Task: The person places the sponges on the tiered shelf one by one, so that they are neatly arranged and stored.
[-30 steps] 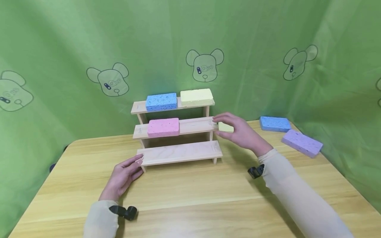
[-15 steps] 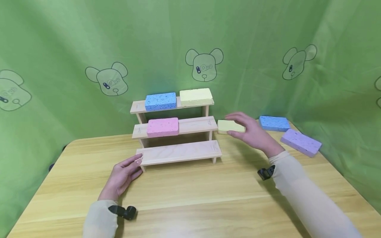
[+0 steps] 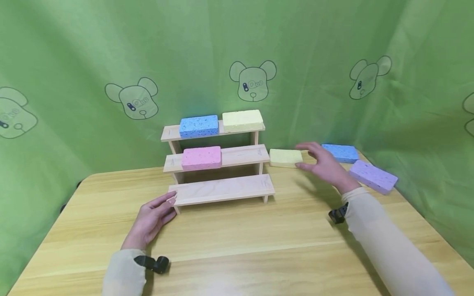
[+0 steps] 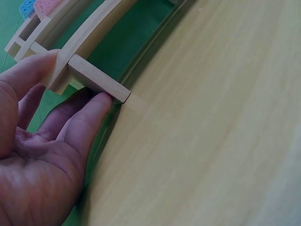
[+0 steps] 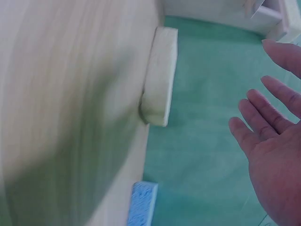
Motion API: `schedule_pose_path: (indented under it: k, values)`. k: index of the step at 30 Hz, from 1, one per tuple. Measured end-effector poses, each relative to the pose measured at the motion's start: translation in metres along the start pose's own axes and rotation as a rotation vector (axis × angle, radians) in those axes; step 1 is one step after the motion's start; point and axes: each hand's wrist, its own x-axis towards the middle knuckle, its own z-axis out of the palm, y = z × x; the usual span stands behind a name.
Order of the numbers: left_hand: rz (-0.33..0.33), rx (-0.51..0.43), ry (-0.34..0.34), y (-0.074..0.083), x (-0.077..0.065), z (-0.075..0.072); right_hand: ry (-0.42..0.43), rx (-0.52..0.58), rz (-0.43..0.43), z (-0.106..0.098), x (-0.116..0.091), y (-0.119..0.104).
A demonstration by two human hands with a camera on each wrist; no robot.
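A three-tier wooden display stand (image 3: 222, 190) stands on the table. My left hand (image 3: 149, 220) holds the left end of its lowest step; in the left wrist view the thumb lies at the board's end and fingertips touch the leg (image 4: 99, 79). A blue sponge (image 3: 199, 126) and a pale yellow sponge (image 3: 242, 121) sit on the top step, a pink sponge (image 3: 201, 158) on the middle one. My right hand (image 3: 327, 166) hovers with nothing in it, fingers spread. Beside it, on the table right of the stand, lies another yellow sponge (image 3: 286, 158), apart from the hand in the right wrist view.
Another blue sponge (image 3: 340, 153) and a purple sponge (image 3: 373, 176) lie near the table's right edge, behind and beside my right hand. A green curtain (image 3: 192, 61) with bear-head prints hangs around the table (image 3: 237, 246). Each wrist wears a small black camera.
My right hand has drawn away to the right from the stand's middle step, baring the yellow sponge on the table. The left hand stays at the lowest step's end.
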Motion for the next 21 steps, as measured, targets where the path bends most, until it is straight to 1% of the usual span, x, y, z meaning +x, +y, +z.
schedule_pose_path:
  k: [6,10,15,17,21]
  values:
    - [0.005,-0.001,-0.007,0.000,0.000,-0.001,-0.027,-0.015,0.075,-0.004,0.001,0.010]
    - [0.010,0.006,-0.016,0.002,0.001,-0.001,-0.063,-0.072,0.138,-0.008,0.004,0.012]
    - [-0.005,0.014,-0.024,0.003,0.001,-0.001,-0.111,-0.125,0.203,-0.009,0.009,0.017]
    - [-0.006,0.014,-0.022,0.002,0.002,-0.001,-0.130,-0.129,0.220,-0.008,0.011,0.020]
    - [-0.004,0.020,-0.028,0.001,0.002,-0.001,-0.152,-0.102,0.244,-0.009,0.013,0.027]
